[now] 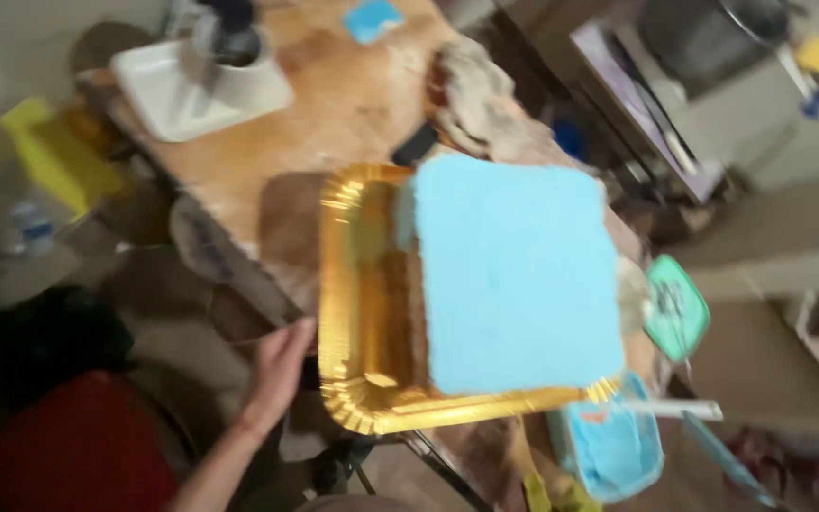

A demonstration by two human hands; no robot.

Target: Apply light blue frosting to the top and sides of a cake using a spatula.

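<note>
At the tray's left edge, the left hand (pixel 280 365) lies open-fingered against the gold tray (pixel 353 313), holding nothing, the blue-iced cake (pixel 518 275) to its right; the right hand is unseen.

White tray (pixel 158 90), green lid (pixel 677 308)

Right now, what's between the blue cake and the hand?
In the head view, the gold tray's bare left side and crinkled rim lie between the blue cake and the left hand, which is at the tray's edge.
</note>
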